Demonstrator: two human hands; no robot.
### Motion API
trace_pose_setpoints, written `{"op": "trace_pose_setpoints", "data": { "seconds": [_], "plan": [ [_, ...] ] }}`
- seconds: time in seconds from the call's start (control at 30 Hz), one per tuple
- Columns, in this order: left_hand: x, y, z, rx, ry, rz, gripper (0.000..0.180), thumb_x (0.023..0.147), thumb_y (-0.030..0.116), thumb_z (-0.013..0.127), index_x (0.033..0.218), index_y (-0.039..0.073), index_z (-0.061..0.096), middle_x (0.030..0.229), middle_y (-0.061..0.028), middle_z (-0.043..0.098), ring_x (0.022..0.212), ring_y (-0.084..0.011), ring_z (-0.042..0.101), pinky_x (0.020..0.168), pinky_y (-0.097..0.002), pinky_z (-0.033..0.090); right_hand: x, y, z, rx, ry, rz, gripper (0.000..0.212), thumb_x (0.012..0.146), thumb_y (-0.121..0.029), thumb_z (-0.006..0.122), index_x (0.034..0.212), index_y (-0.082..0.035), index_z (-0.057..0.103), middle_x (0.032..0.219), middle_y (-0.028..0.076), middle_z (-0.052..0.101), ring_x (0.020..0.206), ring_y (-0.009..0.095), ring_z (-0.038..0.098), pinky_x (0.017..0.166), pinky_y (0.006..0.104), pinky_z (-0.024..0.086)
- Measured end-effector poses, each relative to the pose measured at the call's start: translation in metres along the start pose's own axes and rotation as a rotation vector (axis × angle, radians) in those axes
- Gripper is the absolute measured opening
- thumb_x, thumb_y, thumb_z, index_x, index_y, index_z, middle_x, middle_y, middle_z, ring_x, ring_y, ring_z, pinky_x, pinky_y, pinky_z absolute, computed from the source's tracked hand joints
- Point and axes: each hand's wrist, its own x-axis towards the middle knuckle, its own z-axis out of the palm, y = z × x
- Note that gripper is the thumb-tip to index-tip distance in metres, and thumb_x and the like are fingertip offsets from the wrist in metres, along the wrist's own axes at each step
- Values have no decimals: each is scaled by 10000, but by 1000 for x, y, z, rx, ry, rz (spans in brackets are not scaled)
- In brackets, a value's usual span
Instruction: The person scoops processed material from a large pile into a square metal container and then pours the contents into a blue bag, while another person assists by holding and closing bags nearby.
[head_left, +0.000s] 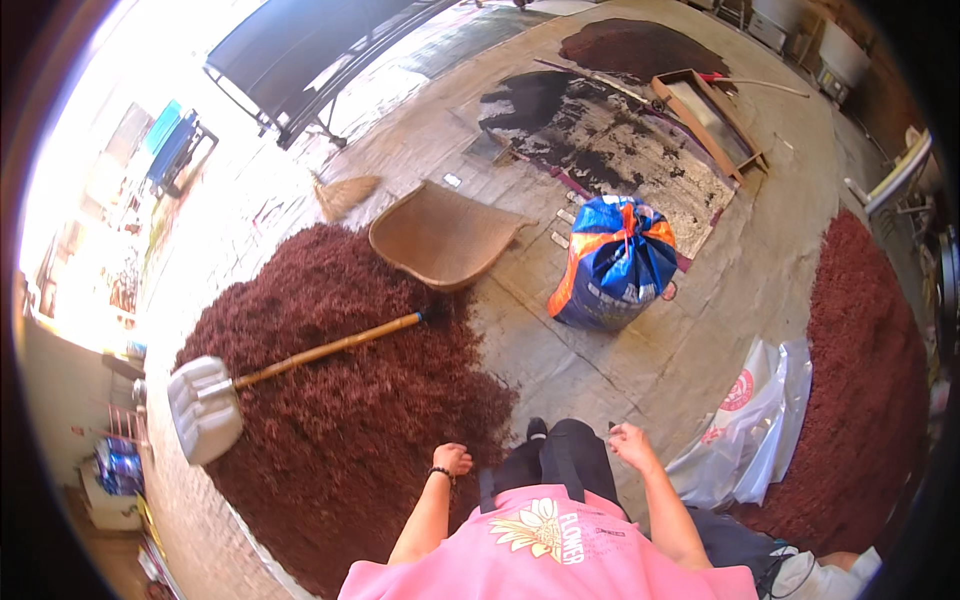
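Note:
My left hand (453, 459), with a dark beaded bracelet at its wrist, hangs with curled fingers and no visible object in them. It is beside the large heap of dark reddish-brown fibrous material (330, 400). On the other side of my body, my right hand (630, 443) is closed, with a small dark thing (612, 426) poking out at its fingertips; its kind is too small to tell. Ahead stands a blue and orange sack (612, 265), gathered and tied at the top. Neither hand touches it.
Across the heap lies a shovel (205, 408) with a pale blade. A woven scoop basket (445, 235) and a straw broom (345, 195) lie beyond. White plastic bags (755, 430) rest by another reddish heap (870, 380). A wooden frame (705, 120) lies farther off. Somebody's dark clothing (735, 550) shows at lower right.

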Motion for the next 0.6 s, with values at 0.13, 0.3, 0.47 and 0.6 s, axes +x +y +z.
{"op": "trace_pose_setpoints", "data": {
  "seconds": [0.13,0.3,0.47,0.6],
  "plan": [
    [10,133,26,0,120,101,204,708,17,372,874,-17,487,675,-138,540,490,-192,526,398,-301,437,64,-78,-12,66,-8,-6,226,686,-42,481,901,28,478,708,100,556,579,120,530,486,234,436],
    [89,211,51,-491,-130,-163,160,715,175,372,592,85,422,472,-56,385,379,-178,354,313,-311,248,159,-97,-35,-10,-88,75,252,662,-1,476,911,38,464,644,98,529,497,125,499,415,227,406],
    [156,151,13,-334,-103,-28,216,708,145,386,531,72,486,441,-79,456,358,-209,443,292,-322,308,229,-189,-38,-59,-253,59,244,633,11,479,874,48,473,631,107,524,473,129,498,394,219,401],
    [86,227,36,-440,348,-97,132,682,43,417,775,11,505,565,-87,500,396,-156,470,327,-245,362,294,-254,-45,-214,-391,35,265,617,6,496,875,60,470,618,93,512,463,133,495,383,208,391]
  ]
}}
